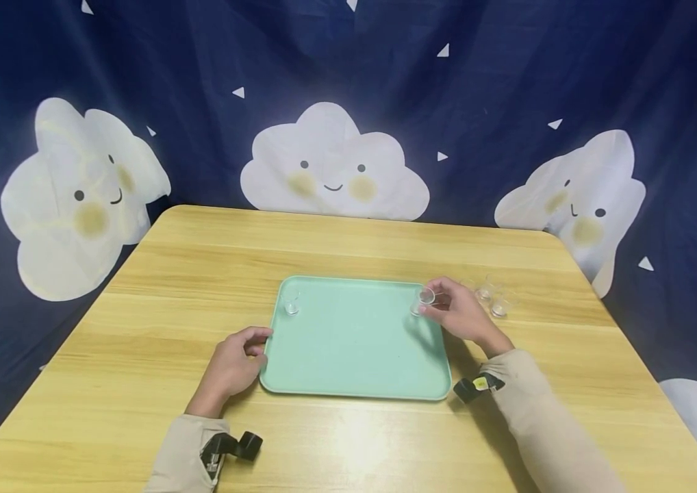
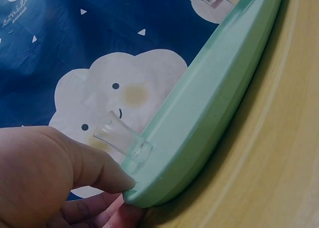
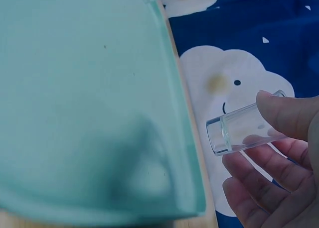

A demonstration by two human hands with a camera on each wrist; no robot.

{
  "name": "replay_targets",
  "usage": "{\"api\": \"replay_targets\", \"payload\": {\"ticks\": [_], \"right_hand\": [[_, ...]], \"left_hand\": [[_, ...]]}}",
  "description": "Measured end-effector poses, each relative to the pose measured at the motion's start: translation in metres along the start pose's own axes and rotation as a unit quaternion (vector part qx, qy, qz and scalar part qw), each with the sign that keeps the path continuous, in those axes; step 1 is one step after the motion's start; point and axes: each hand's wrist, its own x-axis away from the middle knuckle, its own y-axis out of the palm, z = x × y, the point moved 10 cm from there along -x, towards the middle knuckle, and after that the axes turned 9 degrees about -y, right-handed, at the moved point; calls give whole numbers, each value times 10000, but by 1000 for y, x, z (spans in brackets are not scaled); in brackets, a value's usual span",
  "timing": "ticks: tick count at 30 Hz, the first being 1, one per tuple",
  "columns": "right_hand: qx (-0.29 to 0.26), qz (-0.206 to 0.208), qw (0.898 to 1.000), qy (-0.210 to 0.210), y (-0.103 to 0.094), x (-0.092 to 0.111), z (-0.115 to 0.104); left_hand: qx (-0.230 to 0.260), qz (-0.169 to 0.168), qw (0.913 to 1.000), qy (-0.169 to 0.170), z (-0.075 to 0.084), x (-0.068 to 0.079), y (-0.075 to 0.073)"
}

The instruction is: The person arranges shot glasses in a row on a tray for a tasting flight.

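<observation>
A pale green rectangular tray (image 1: pixel 355 342) lies on the table. My left hand (image 1: pixel 234 363) is at its left edge; in the left wrist view the thumb is on the rim and the fingers are beneath it, pinching the edge. Near the tray's far left corner a small clear shot glass (image 2: pixel 124 141) stands upright. My right hand (image 1: pixel 456 311) holds another clear shot glass (image 3: pixel 241 131) between thumb and fingers, above the tray's far right corner. The right wrist view shows this glass's thick base apart from the tray.
Several more clear glasses (image 1: pixel 499 309) stand on the wooden table (image 1: pixel 355 438) right of the tray, partly behind my right hand. A dark blue curtain (image 1: pixel 200 55) with smiling clouds hangs behind the table.
</observation>
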Motion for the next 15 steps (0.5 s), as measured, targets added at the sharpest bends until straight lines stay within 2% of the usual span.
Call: {"api": "replay_targets", "payload": {"ticks": [15], "right_hand": [[-494, -127, 9987, 66, 28, -20, -5]], "left_hand": [[54, -20, 10000, -56, -1, 0, 0]]}}
